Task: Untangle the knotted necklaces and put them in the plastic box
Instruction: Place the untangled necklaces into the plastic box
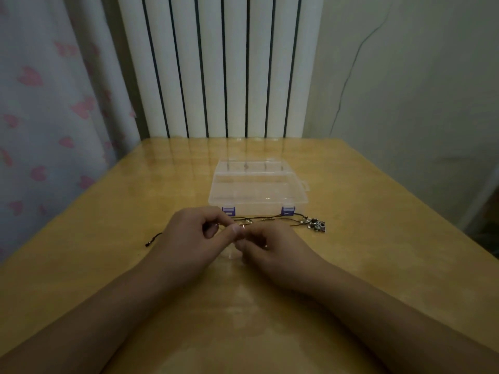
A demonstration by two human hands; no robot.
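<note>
The untangling step is in hand. At the centre of the frame the left hand (194, 233) and right hand (266, 247) meet fingertip to fingertip, both pinching the knotted necklaces (270, 219) on the bench (108, 238). The dark cords trail right to a cluster of pendants (314, 225) and left to a loose end (152, 240). Just beyond them stands the plastic box (258, 184), lid apparently closed. Next, I judge, the knot needs gentle teasing apart, then the box opening.
</note>
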